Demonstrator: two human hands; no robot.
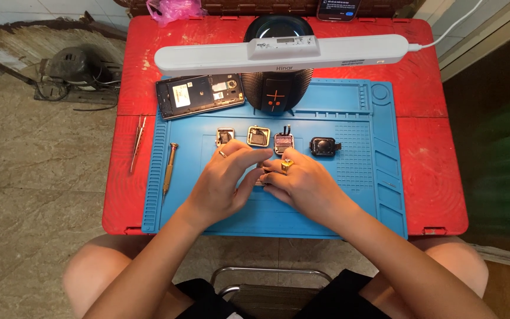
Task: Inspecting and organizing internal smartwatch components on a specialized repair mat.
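Observation:
My left hand and my right hand meet over the middle of the blue work mat. Their fingertips pinch one small part between them, mostly hidden by the fingers. Just beyond my hands lies a row of small square watch bodies: an open one, a gold-rimmed one, one with a cable, and a black one. Each hand wears a ring.
An opened phone lies at the mat's far left. A screwdriver rests on the mat's left edge, tweezers on the red table. A white bar lamp spans above a black round speaker.

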